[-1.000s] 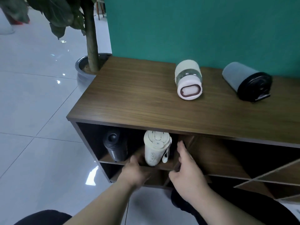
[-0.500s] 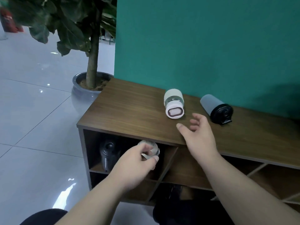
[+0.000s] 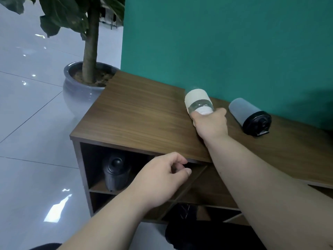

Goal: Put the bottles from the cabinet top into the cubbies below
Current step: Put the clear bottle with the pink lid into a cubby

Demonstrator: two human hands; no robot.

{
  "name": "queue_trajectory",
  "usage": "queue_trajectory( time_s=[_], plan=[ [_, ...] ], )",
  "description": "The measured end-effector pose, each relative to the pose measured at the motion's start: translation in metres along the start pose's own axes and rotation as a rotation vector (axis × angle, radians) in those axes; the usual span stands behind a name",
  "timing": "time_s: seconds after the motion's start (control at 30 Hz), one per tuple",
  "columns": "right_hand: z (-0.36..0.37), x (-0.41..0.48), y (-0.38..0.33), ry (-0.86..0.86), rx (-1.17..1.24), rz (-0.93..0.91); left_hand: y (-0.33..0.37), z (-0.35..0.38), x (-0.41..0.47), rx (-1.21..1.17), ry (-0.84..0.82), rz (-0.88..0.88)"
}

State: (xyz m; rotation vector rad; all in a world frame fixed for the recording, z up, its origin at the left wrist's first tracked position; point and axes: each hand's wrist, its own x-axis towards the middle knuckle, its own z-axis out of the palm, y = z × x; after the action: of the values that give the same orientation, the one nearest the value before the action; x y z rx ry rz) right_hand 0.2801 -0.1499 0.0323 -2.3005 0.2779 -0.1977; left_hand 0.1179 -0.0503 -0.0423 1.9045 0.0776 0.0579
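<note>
A cream bottle [image 3: 197, 100] with a clear band lies on the wooden cabinet top [image 3: 137, 116], and my right hand [image 3: 210, 123] is closed around its near end. To its right lies a grey bottle [image 3: 249, 116] with a black lid, untouched. In the upper left cubby stands a black bottle [image 3: 116, 173]. My left hand [image 3: 162, 175] hovers in front of that cubby with fingers curled and nothing seen in it; it hides the spot to the right of the black bottle.
A teal wall [image 3: 225, 42] backs the cabinet. A grey pot with a tree [image 3: 81, 87] stands at the cabinet's left end on a glossy tiled floor. Diagonal dividers [image 3: 191, 184] split the cubbies to the right.
My right hand has reached forward and closed on the cream bottle. My left hand has drawn back from the white bottle in the cubby, which it now hides. The view rose.
</note>
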Motion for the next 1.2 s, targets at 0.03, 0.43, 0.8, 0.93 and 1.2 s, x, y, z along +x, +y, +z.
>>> queue_trajectory(
  time_s=[0.03, 0.43, 0.8, 0.93, 1.2],
  plan=[
    [-0.004, -0.001, 0.003, -0.005, 0.027, -0.011, -0.001, 0.001, 0.001, -0.012, -0.01, -0.007],
    [-0.147, -0.059, 0.081, -0.128, 0.706, -0.167, -0.008, 0.04, -0.013, -0.095, -0.288, -0.143],
    [-0.137, -0.068, 0.212, -0.601, 0.098, -0.201, -0.036, 0.159, -0.006, 0.007, -0.43, -0.157],
    [-0.119, -0.048, 0.235, -0.653, 0.045, -0.21, -0.057, 0.192, 0.012, -0.014, -0.338, -0.144],
    [-0.078, 0.011, 0.247, -0.7, -0.043, -0.25, -0.074, 0.22, 0.055, -0.198, -0.129, -0.23]
  ],
)
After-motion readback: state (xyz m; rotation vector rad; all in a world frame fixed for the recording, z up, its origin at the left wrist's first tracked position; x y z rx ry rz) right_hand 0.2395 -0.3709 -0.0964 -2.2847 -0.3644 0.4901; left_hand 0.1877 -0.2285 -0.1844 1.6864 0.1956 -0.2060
